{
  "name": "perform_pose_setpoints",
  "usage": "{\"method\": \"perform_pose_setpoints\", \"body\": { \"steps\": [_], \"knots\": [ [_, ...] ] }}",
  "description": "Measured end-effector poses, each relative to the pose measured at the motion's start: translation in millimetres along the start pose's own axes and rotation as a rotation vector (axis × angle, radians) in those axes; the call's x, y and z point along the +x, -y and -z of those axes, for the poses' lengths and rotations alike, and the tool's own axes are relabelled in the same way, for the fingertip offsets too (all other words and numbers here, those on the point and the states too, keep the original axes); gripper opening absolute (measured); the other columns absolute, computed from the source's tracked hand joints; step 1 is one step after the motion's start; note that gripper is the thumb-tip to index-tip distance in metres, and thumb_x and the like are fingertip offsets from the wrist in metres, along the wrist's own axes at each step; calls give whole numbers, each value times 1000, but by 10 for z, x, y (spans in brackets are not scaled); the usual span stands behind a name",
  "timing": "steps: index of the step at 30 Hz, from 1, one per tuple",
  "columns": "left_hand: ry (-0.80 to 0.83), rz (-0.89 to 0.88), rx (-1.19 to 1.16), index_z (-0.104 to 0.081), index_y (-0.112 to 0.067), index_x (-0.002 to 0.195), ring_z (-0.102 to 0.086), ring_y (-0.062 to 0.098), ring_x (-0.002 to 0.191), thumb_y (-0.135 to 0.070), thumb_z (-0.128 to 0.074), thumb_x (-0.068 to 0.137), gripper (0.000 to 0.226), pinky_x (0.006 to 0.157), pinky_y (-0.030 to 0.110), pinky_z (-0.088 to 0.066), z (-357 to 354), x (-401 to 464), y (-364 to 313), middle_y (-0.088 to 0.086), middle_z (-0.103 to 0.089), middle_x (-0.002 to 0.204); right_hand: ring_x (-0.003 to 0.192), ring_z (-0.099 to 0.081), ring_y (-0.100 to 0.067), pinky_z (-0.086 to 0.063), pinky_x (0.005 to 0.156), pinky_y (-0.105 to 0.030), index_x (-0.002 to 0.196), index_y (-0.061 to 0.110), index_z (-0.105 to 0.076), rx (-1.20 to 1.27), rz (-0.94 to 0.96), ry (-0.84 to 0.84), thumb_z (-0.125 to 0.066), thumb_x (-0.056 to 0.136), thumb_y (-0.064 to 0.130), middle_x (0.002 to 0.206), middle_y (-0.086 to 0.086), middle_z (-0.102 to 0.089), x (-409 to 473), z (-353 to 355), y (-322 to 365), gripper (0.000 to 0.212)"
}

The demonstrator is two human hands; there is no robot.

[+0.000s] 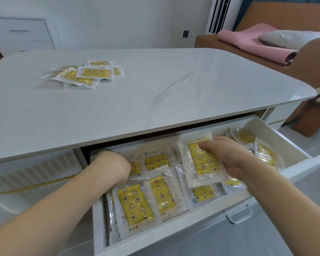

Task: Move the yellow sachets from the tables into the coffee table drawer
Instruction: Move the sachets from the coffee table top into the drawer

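Note:
The white coffee table drawer (207, 224) stands pulled out below the marble tabletop (155, 93). Several yellow sachets (135, 204) in clear wrappers lie inside it. My right hand (229, 157) holds one yellow sachet (203, 161) over the drawer's middle, thumb on top and fingers under it. My left hand (113, 165) reaches into the drawer's back left corner among the sachets; its fingers are hidden, so its grip cannot be seen. A pile of several more yellow sachets (85, 74) lies on the tabletop at the far left.
The drawer has a clear handle (238, 217) on its front. A brown sofa (303, 58) with a pink blanket (251, 43) and a grey pillow stands at the right behind the table. A white cabinet (20, 34) is at the back left.

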State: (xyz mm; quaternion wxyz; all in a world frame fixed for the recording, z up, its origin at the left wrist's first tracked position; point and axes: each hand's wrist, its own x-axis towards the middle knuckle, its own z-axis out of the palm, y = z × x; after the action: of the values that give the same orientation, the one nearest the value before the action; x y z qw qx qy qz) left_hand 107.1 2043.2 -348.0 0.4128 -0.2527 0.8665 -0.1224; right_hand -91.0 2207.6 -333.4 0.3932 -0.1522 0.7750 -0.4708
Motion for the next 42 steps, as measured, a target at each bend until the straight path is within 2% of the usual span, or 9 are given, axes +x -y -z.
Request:
{"method": "perform_pose_setpoints", "body": {
  "steps": [5,8,14,19,23,28,32,37,42],
  "knots": [
    [88,54,-6,-55,-17,91,-60,19,96,-17,-42,92,13,81,30,-51,80,-34,-34,-1,-56,99,71,-66,-32,-60,70,-45,105,2,-60,156,-32,-75,-61,91,3,86,-20,-67,28,-64,87,14],
    [61,-13,-52,-60,-14,103,-57,16,80,-18,-42,92,22,75,27,-48,190,-157,-38,-1,-56,89,72,-69,-31,-58,53,-37,102,1,-58,223,-43,-101,-58,90,-8,91,-22,-66,49,-179,135,14],
    [-146,-133,-152,-58,-14,93,-47,17,72,-12,-35,91,23,61,27,-38,450,-449,-48,-1,-49,77,77,-69,-37,-61,62,-43,106,-6,-49,191,-132,-49,-47,97,-5,105,-25,-60,180,-533,143,10],
    [-236,-191,-273,-56,-12,100,-38,12,62,-7,-36,92,23,50,21,-29,552,-599,-3,-1,-46,79,90,-60,-21,-56,89,-46,113,-2,-58,-337,-8,-48,-47,95,6,102,-23,-58,105,-530,134,22],
    [-427,-192,-516,-58,-9,108,-50,20,80,-5,-37,90,29,61,27,-37,645,-716,229,6,-60,101,71,-60,-23,-51,67,-36,93,8,-67,-462,270,-182,-48,91,19,83,-5,-65,-117,-368,415,22],
    [-783,-28,-687,-55,-14,101,-57,25,91,-9,-39,86,22,76,38,-49,736,-644,543,5,-60,101,75,-72,-13,-62,72,-34,98,18,-67,-461,574,-132,-48,94,15,93,2,-72,-289,-450,892,19],
    [-1100,145,-679,-51,-12,110,-50,30,104,-12,-40,89,24,83,42,-45,763,-316,826,7,-55,114,94,-61,-6,-47,76,-19,120,23,-60,-576,777,-152,-49,95,22,112,11,-62,9,-783,1169,27],
    [-1180,355,-593,-52,-5,119,-46,38,112,-15,-46,88,33,86,45,-43,596,208,1358,16,-51,122,126,-45,-16,-35,100,-27,141,18,-41,-644,824,-152,-46,98,25,145,0,-42,554,-1365,1348,44],
    [-1161,481,-699,-52,-4,127,-42,41,120,-22,-42,89,43,101,51,-37,383,650,1855,21,-45,133,137,-35,-24,-28,112,-36,147,14,-33,-715,815,-153,-41,101,29,154,-4,-31,912,-1793,1474,49]
  ]
}}
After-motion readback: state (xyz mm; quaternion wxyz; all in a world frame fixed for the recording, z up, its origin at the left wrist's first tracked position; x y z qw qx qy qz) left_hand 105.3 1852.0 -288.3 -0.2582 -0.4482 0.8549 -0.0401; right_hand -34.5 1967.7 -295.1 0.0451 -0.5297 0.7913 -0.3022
